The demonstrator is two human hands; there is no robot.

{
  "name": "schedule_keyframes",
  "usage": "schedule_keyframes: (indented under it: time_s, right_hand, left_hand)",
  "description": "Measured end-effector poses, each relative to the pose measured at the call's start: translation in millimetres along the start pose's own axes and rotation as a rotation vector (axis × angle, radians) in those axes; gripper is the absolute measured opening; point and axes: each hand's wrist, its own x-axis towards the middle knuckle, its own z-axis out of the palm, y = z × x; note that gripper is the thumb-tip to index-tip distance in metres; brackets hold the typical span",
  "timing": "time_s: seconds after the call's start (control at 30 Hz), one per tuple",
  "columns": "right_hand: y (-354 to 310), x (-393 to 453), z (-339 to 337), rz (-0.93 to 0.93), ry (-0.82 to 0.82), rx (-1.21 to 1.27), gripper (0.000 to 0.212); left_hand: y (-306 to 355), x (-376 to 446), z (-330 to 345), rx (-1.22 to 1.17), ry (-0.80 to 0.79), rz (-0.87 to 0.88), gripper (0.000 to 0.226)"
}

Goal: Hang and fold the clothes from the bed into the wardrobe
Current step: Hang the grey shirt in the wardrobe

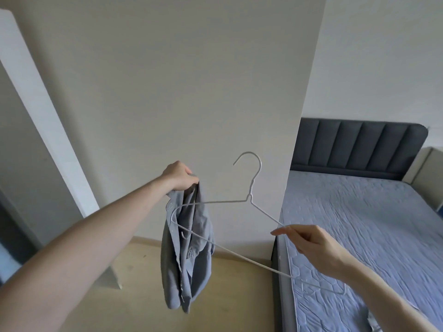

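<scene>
My left hand [180,175] grips the top of a grey-blue shirt [187,255], which hangs bunched and limp above the floor. My right hand [309,243] pinches the sloping right arm of a thin white wire hanger [250,198]. The hanger's hook points up, and its left end passes in front of the shirt's upper part. Both hands are held out in front of a white wardrobe side panel [191,92].
A bed [359,236] with a blue quilted mattress and a dark grey padded headboard [359,144] fills the right side. A white wardrobe door [43,111] stands open at the left. Light wooden floor [134,295] lies below the hands.
</scene>
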Motion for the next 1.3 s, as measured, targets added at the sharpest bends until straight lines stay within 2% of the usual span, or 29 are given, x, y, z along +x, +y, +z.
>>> schedule_keyframes:
  time_s: [0.2, 0.3, 0.43, 0.53, 0.67, 0.77, 0.87, 1.17, 1.23, 1.3]
  right_hand:
    - [-4.0, 4.2, 4.6, -0.008, 0.090, 0.036, 0.033]
    - [-1.4, 6.3, 2.8, 0.008, 0.151, 0.033, 0.033]
    - [-5.7, 12.2, 20.8, -0.025, 0.286, -0.015, 0.027]
    - [-5.4, 14.8, 34.1, -0.037, 0.349, -0.040, 0.024]
    - [6.3, 10.2, 23.1, 0.021, 0.374, -0.035, 0.023]
    - [14.9, 2.7, 10.8, 0.045, 0.363, -0.055, 0.023]
    - [17.9, 0.1, 5.9, 0.060, 0.368, -0.046, 0.024]
    - [-2.6, 12.8, 40.2, 0.029, 0.509, -0.056, 0.019]
    - [-3.9, 15.2, 47.7, 0.004, 0.536, 0.007, 0.018]
    - [-0.7, 15.5, 52.1, -0.010, 0.572, 0.079, 0.019]
  left_hand:
    - [22.2, -17.4, -14.1, -0.113, -0.116, 0.047, 0.028]
    - [28.0, -26.7, -25.9, -0.221, -0.155, 0.029, 0.017]
    - [39.4, -40.3, -19.7, -0.493, -0.244, 0.030, 0.023]
    - [48.2, -48.1, -13.1, -0.654, -0.267, 0.071, 0.018]
    - [43.0, -40.1, -24.6, -0.405, -0.123, 0.135, 0.018]
    - [28.7, -33.2, -29.2, -0.250, -0.045, 0.103, 0.013]
    - [24.9, -33.3, -24.7, -0.348, -0.035, 0.057, 0.018]
    - [85.1, -84.8, 17.8, -0.751, -0.192, 0.137, 0.014]
    - [88.2, -98.9, 27.6, -0.714, -0.197, 0.215, 0.011]
    - [86.1, -108.5, 27.9, -0.517, -0.141, 0.358, 0.014]
